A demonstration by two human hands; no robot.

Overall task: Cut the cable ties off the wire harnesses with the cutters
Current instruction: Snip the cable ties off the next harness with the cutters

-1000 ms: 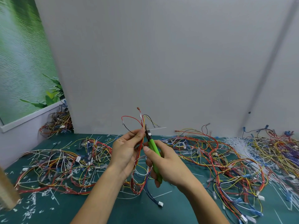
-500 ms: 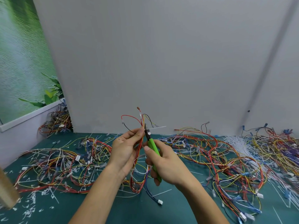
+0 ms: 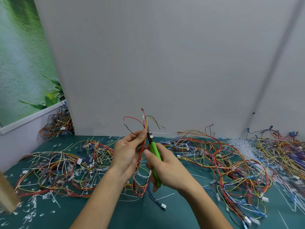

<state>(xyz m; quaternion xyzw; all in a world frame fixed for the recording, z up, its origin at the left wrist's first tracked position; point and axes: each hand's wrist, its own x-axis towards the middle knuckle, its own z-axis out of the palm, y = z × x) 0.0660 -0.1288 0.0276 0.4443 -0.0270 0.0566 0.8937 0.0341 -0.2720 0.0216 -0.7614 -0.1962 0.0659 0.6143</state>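
My left hand [image 3: 127,154] pinches a wire harness [image 3: 142,166] of red, yellow and black wires, held upright above the green table [image 3: 140,215]. Its loose ends fan out above my fingers, and the rest hangs down to the table. My right hand [image 3: 166,169] grips the green-handled cutters [image 3: 154,156], jaws pointing up. The dark jaws [image 3: 149,134] sit against the wires just right of my left thumb, at a white cable tie [image 3: 160,133] whose tail sticks out to the right.
Tangled harnesses cover the table on the left [image 3: 62,171] and on the right [image 3: 222,162]. A bunch of white cable ties [image 3: 242,144] lies at the back right. Cut tie scraps [image 3: 31,214] litter the front left, next to a wooden block [image 3: 6,195]. A grey wall stands behind.
Both hands, the harness and the cutters keep almost the same pose; only the view has shifted slightly.
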